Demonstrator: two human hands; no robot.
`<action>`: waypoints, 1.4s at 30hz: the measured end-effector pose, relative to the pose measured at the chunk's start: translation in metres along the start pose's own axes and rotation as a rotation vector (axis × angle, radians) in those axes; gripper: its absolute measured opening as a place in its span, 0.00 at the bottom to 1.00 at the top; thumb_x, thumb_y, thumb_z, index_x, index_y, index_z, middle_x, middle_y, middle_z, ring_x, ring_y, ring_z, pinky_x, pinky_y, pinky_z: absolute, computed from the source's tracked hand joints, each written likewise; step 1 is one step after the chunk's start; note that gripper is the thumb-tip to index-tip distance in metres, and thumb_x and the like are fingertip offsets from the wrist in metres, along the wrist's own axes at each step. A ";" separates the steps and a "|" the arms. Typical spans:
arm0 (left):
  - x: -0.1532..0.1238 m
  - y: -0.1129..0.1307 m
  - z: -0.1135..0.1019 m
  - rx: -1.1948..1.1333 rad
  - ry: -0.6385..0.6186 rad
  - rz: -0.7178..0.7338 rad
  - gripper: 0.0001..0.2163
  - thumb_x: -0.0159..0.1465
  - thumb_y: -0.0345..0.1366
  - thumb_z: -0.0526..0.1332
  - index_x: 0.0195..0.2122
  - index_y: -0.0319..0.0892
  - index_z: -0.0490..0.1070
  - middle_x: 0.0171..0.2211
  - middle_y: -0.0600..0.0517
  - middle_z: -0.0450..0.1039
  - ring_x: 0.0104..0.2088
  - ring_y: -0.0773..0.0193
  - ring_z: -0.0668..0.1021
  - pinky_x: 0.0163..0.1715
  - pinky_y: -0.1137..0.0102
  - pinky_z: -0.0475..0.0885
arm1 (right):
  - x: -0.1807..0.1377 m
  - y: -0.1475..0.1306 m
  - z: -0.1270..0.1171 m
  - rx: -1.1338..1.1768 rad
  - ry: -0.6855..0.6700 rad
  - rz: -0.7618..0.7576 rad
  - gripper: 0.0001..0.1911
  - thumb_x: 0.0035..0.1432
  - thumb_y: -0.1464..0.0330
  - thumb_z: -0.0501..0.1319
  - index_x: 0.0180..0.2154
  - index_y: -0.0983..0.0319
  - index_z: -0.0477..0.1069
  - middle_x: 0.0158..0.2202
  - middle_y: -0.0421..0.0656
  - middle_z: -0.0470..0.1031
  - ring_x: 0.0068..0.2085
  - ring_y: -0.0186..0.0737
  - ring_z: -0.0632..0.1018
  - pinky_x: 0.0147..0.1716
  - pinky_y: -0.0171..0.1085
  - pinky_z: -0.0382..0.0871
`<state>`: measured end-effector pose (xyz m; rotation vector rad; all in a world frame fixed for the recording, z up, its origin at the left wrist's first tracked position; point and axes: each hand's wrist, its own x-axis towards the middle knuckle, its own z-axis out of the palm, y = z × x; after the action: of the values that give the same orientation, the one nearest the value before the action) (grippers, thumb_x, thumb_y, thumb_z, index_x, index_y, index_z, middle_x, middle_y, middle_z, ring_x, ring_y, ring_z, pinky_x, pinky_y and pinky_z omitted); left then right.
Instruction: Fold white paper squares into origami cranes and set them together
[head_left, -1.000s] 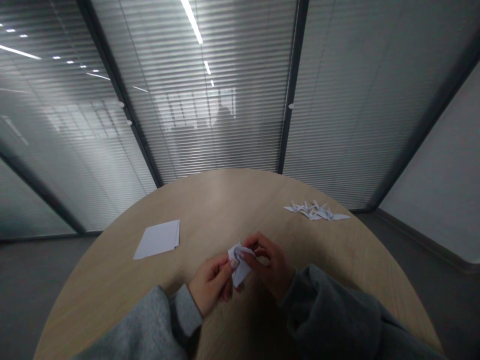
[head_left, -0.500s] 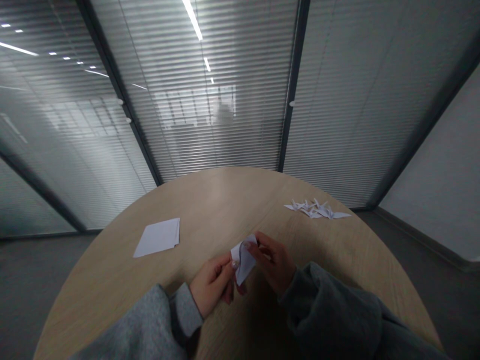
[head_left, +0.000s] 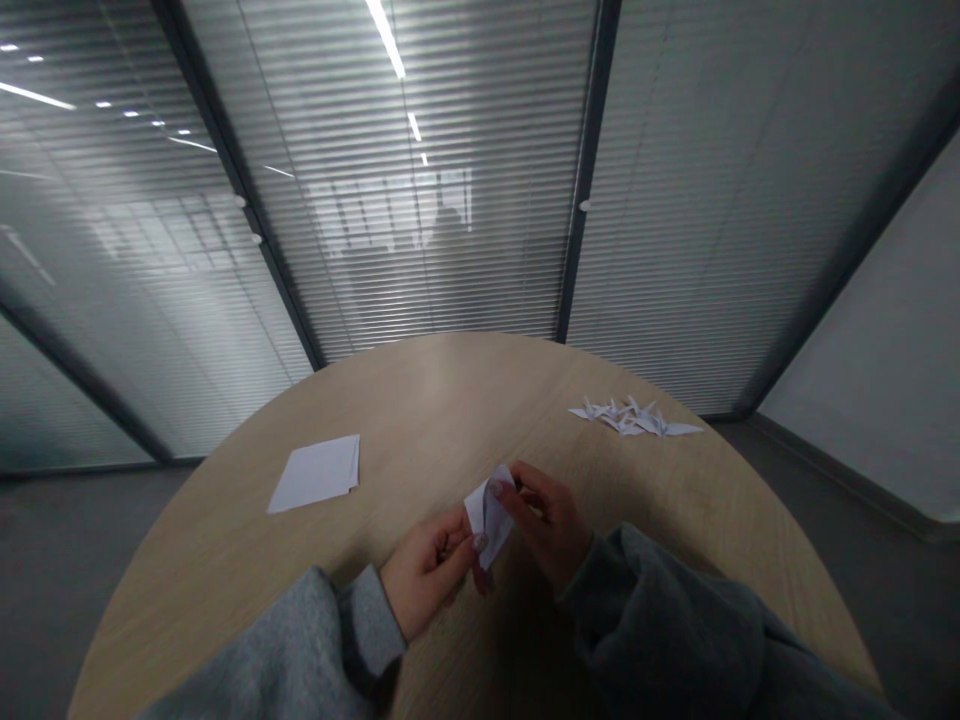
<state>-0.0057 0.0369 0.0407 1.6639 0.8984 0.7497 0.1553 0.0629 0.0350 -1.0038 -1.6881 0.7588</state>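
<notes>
Slatted blinds are standing behind dark-framed glass beyond the far rim; a round table, pale wood, is curving away from you on both sides. Folded white paper, one piece: it is sitting between your hands, well inside every visible edge. Left hand: thumb and fingers are pinching the paper's lower left side. Right hand: thumb and fingers are gripping its upper right part. White sheets, one stack: these are lying ahead and left, near the left edge, well apart from your hand. Paper cranes, one cluster: these are resting near the far right edge. Between stack and cluster, wood is stretching forward, giving your hands broad room.
</notes>
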 end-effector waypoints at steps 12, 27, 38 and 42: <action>-0.002 0.000 -0.005 0.211 0.152 0.132 0.17 0.66 0.47 0.48 0.34 0.40 0.67 0.20 0.53 0.68 0.23 0.64 0.71 0.26 0.71 0.64 | -0.005 -0.009 -0.003 0.184 -0.116 -0.058 0.17 0.50 0.55 0.62 0.35 0.61 0.67 0.29 0.42 0.72 0.29 0.38 0.74 0.30 0.37 0.70; -0.006 -0.007 -0.007 0.521 0.217 0.174 0.10 0.63 0.35 0.51 0.25 0.43 0.62 0.18 0.57 0.59 0.20 0.67 0.65 0.21 0.72 0.55 | -0.002 -0.005 -0.002 0.150 -0.080 -0.029 0.10 0.52 0.60 0.60 0.30 0.61 0.68 0.26 0.40 0.73 0.27 0.34 0.73 0.24 0.32 0.67; -0.003 0.000 -0.008 0.451 0.199 0.166 0.15 0.66 0.41 0.48 0.23 0.43 0.59 0.18 0.58 0.56 0.20 0.67 0.63 0.21 0.72 0.55 | -0.004 -0.006 -0.002 0.129 -0.104 -0.015 0.11 0.52 0.61 0.60 0.29 0.62 0.71 0.22 0.39 0.71 0.24 0.33 0.70 0.23 0.32 0.65; -0.002 0.000 -0.007 0.424 0.188 0.168 0.15 0.66 0.42 0.47 0.23 0.43 0.57 0.18 0.58 0.55 0.20 0.68 0.63 0.21 0.72 0.55 | -0.004 -0.007 -0.003 0.140 -0.112 0.002 0.12 0.53 0.60 0.60 0.29 0.62 0.72 0.22 0.39 0.71 0.24 0.33 0.71 0.24 0.32 0.65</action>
<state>-0.0128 0.0389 0.0427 2.0865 1.1159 0.8842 0.1571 0.0563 0.0401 -0.8801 -1.7031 0.9361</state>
